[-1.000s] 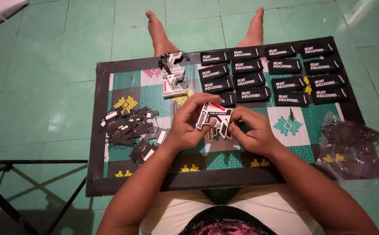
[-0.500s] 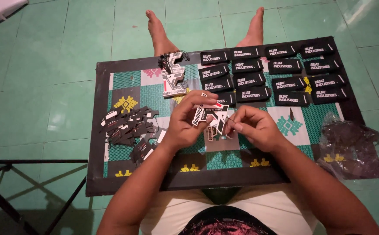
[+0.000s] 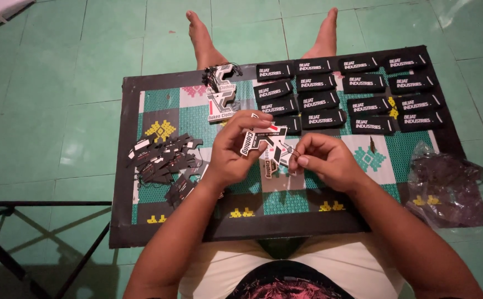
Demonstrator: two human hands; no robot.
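My left hand [image 3: 235, 149] grips a small stack of white, black and red shaped card tags [image 3: 263, 138] above the middle of a patterned board [image 3: 169, 232] on my lap. My right hand [image 3: 325, 160] pinches a thin black string [image 3: 289, 152] that hangs at the tags' right side. A loose heap of black tags [image 3: 164, 163] lies just left of my left hand. A pile of finished white tags with strings [image 3: 221, 94] sits at the board's far edge.
Rows of black rectangular labels [image 3: 358, 97] fill the board's far right part. A crumpled clear plastic bag with dark contents [image 3: 446, 188] lies at the right end. My bare feet [image 3: 203, 39] rest on green floor tiles. A black metal frame [image 3: 25, 243] stands at lower left.
My left hand has lifted and tilted the tags leftward. My right hand has drawn away to the right, pulling the string out from the tags.
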